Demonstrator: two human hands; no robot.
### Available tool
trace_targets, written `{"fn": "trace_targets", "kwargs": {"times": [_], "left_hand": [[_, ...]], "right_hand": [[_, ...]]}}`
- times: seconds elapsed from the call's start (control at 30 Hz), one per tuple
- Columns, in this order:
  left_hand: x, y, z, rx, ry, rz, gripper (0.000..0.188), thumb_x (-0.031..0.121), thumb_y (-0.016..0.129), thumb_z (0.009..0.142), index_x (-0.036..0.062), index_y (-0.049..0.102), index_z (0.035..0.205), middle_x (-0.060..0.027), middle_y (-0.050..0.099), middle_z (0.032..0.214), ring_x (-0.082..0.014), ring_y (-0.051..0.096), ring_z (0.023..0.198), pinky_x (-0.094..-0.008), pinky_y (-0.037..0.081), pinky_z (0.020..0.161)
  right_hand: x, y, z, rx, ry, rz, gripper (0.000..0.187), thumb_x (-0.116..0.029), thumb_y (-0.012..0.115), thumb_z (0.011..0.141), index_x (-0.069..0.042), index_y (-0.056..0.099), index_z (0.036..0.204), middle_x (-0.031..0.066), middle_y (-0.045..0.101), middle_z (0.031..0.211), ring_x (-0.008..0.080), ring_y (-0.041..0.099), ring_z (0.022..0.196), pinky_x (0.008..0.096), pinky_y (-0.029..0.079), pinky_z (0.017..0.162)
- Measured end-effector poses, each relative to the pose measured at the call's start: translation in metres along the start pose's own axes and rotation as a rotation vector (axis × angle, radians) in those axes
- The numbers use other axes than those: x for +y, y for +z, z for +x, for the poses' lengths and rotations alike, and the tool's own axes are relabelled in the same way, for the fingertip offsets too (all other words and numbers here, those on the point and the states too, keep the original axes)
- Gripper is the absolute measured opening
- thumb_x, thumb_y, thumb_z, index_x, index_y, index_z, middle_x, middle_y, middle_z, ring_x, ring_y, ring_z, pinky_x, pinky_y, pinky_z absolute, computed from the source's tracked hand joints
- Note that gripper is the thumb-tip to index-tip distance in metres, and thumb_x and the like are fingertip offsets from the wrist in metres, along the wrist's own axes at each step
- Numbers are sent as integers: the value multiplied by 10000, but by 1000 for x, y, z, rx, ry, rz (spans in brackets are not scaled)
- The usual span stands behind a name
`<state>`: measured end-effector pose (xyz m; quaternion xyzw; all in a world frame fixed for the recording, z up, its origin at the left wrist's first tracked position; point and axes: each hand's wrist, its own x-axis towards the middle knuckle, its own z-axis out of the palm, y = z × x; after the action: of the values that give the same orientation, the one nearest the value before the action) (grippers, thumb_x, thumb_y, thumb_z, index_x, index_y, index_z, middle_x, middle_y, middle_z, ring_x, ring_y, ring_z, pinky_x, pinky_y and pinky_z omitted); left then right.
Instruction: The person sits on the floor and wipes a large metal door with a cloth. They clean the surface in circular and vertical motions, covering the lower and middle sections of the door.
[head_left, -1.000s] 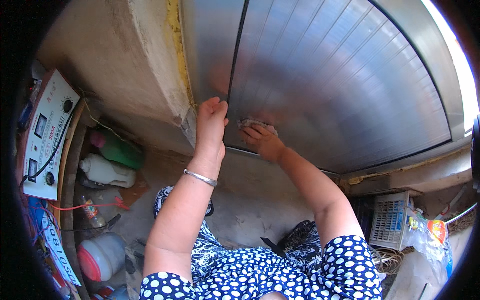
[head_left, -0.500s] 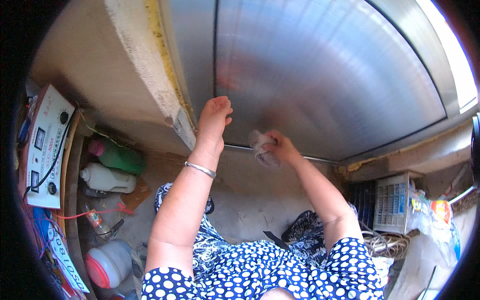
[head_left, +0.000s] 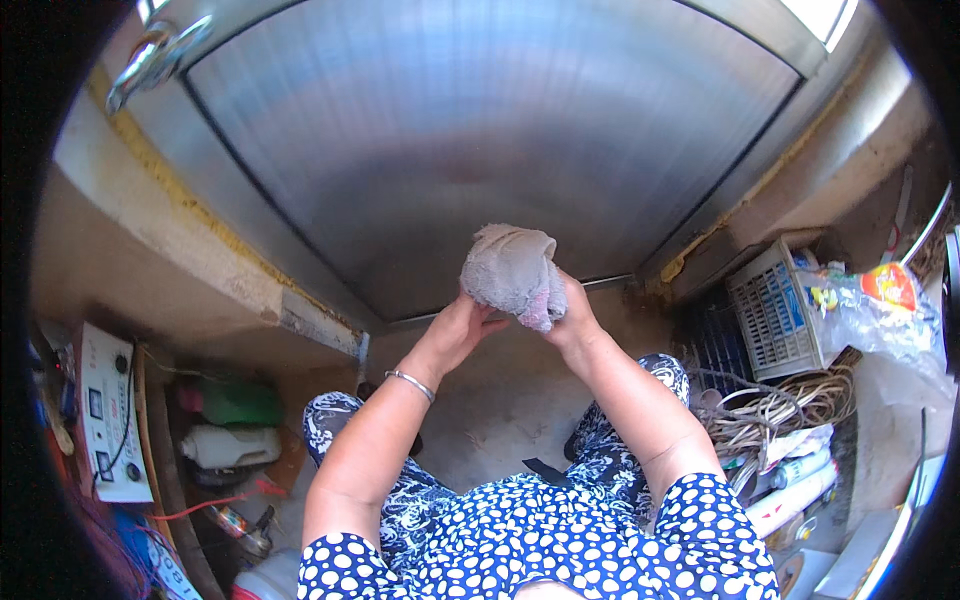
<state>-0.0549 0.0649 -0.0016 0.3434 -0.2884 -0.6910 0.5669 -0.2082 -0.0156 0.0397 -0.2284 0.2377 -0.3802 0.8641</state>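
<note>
My right hand (head_left: 574, 318) clasps the cloth (head_left: 510, 268), apparently to keep its folds bunched, while my left hand (head_left: 455, 334) adjoins it, closure impossible to tell.

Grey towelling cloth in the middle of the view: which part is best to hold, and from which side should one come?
Probably best to hold the grey towelling cloth by its two lower sides, coming from below: it is a soft, bunched bundle whose top stands free. The right grip is at its lower right, the left grip at its lower left.
</note>
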Motion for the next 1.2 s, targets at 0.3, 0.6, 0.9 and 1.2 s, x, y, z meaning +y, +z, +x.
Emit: {"fn": "trace_targets", "kwargs": {"times": [0.3, 0.6, 0.9, 1.2], "left_hand": [[-11, 41, 13, 129, 131, 10, 818, 697, 432, 809, 125, 332, 1386, -20, 414, 1375, -208, 344, 1292, -405, 227, 1087], [58, 62, -5, 292, 328, -197, 458, 168, 588, 849, 37, 452, 1266, -123, 537, 1221, -269, 542, 1106, -427, 432, 965], [241, 141, -7, 945, 1632, 1953, 627, 69, 677, 768, 99, 416, 1338, -177, 369, 1379, -335, 366, 1268, -451, 344, 1027], [239, 139, 57, 1114, 1594, 2321, 446, 32, 567, 791, 106, 527, 1229, -129, 433, 1313, -437, 381, 1187, -512, 369, 961]], "right_hand": [[10, 2, 12, -233, -55, -142, 414, -286, 415, 973, -53, 433, 1315, 91, 523, 1252, 186, 515, 1128, 337, 404, 972], [2, -10, 26, -84, -756, -1264, 449, -287, 568, 893, -11, 480, 1237, 190, 445, 1305, 258, 571, 1018, 360, 443, 887], [-34, -23, 1, -60, -595, -1160, 478, -278, 614, 867, 2, 479, 1230, 187, 571, 1139, 249, 626, 862, 351, 493, 781], [-49, -22, -23, -105, -602, -1159, 441, -248, 601, 885, 1, 472, 1226, 173, 560, 1139, 227, 625, 879, 339, 499, 793]]}}
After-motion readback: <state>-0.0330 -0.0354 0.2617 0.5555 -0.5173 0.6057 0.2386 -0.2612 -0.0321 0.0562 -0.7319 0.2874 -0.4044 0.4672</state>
